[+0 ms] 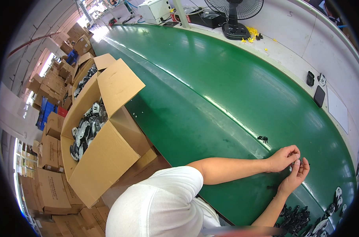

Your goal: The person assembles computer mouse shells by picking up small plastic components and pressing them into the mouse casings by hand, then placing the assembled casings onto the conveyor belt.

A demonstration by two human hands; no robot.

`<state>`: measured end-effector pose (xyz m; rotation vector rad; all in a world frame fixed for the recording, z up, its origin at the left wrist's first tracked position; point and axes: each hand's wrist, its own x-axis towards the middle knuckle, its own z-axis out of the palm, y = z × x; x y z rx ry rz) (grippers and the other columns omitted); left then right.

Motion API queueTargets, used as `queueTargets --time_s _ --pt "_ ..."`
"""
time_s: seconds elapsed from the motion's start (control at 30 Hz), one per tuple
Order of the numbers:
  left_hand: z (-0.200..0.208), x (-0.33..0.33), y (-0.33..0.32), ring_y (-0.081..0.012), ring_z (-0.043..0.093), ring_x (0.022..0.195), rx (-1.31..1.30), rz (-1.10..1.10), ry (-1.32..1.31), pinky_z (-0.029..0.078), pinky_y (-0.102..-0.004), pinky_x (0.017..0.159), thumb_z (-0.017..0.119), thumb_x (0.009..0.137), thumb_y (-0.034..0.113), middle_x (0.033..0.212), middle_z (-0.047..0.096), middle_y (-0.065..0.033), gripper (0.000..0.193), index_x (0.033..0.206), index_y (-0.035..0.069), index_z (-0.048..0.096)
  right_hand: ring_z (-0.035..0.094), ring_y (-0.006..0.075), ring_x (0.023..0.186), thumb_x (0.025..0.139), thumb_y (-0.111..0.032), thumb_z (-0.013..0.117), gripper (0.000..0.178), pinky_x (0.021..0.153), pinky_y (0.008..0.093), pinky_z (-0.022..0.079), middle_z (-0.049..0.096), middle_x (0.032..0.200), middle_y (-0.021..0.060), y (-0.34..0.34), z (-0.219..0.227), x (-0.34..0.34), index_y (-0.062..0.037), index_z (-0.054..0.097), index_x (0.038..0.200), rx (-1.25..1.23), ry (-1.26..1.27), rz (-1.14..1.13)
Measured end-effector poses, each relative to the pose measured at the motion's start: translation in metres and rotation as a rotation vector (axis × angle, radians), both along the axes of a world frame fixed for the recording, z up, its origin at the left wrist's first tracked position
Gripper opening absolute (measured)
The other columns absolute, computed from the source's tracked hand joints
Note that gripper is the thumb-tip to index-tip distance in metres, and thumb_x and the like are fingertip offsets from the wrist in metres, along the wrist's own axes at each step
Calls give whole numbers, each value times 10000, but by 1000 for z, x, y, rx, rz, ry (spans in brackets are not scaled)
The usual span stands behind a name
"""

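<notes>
My left hand (282, 159) and my right hand (294, 180) meet above the green work surface (226, 134), their fingertips pinched together. Whatever lies between the fingers is small and mostly hidden, with only a dark bit showing by the right fingertips. Just beyond my left hand, a small black part (262, 139) lies alone on the green surface. A heap of black plastic parts (296, 219) is close to my right forearm. Beside that heap, several grey-and-black shell-like pieces (320, 226) lie near the lower right rim.
An open carton (104, 152) full of grey and black parts (86, 128) stands at the left, one flap over the table edge. A black fan (235, 31), yellow bits (252, 33) and a dark phone-like slab (319, 96) sit on the far ledge. Stacked cartons (49, 189) fill the left.
</notes>
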<state>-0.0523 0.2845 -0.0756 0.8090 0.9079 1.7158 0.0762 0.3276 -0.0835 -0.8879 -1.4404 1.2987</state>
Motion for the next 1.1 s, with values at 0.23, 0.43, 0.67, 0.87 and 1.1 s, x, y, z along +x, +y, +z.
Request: queueTargets --time_s 0.23,0.43,0.67,0.87,1.1 --pt "2 0 1 -90 604 934 -26 37 -29 544 -286 829 584 1118 193 1028 631 -13 181 1178 26 616 635 175 1181 1117 -125 588 372 1038 335 530 650 1323 112 4 -2 7 22 572 1458 -84 236 185" --pt "10 4 -8 -143 659 979 -14 125 322 560 -313 870 635 1090 215 1099 704 -80 252 1215 -4 643 625 186 1251 1132 -113 547 359 1063 327 525 637 1405 128 4 7 2 28 590 1460 -175 201 78" --pt "8 5 -7 -135 661 911 6 139 306 561 -314 837 634 1090 218 1009 710 -70 248 1196 -7 639 635 154 1139 1103 -90 595 404 1017 307 518 656 1276 86 5 8 6 -11 535 1494 -174 289 40" --pt "1 4 -4 -114 641 861 -3 116 234 553 -308 788 591 1113 202 959 686 -53 214 1114 -9 632 635 149 1122 1094 -119 638 345 985 313 530 658 1250 67 1 4 4 -11 584 1417 -83 191 53" --pt "6 6 -11 -164 691 863 5 272 450 566 -322 774 649 1053 167 1010 721 -120 209 1144 -21 652 645 149 1098 1118 -160 613 275 962 321 554 664 1231 72 3 7 -5 -7 617 1347 -145 200 19"
